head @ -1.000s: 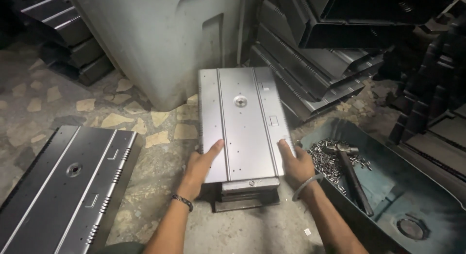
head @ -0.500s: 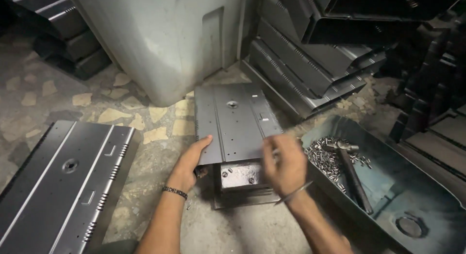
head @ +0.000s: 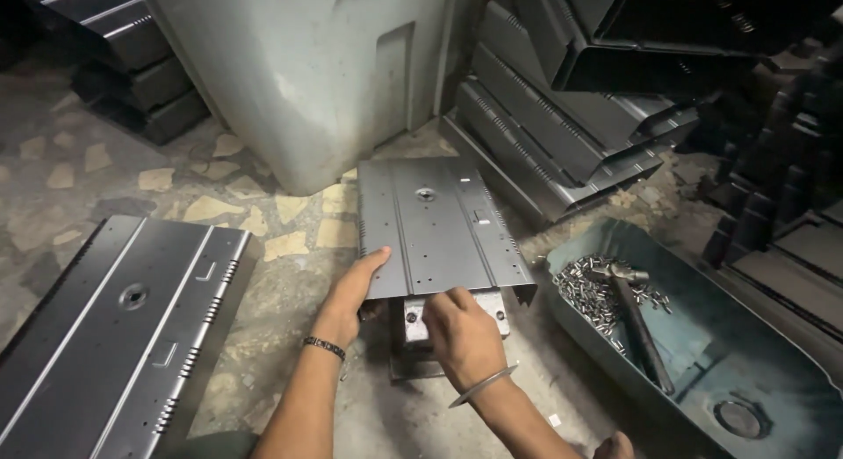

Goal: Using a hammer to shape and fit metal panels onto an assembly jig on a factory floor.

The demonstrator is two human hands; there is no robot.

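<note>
A grey sheet-metal panel [head: 439, 226] with ribs, slots and a round hole lies flat over a small metal block [head: 413, 327] on the floor. My left hand [head: 356, 288] grips the panel's near left edge, thumb on top. My right hand [head: 461, 332] reaches under the panel's near edge, fingers curled at the block's top. I cannot tell whether it holds anything. A black band is on my left wrist, a metal bangle on my right.
A similar panel [head: 132, 327] lies at the left. A teal metal tray [head: 738, 371] at the right holds several small metal pieces [head: 593, 292] and a hammer [head: 637, 323]. Stacked dark panels [head: 562, 125] and a large pale casing [head: 316, 73] stand behind.
The panel slid away from me, uncovering the block's near side. My right hand left the panel's right edge and came in to the block. My left hand stays on the left edge.
</note>
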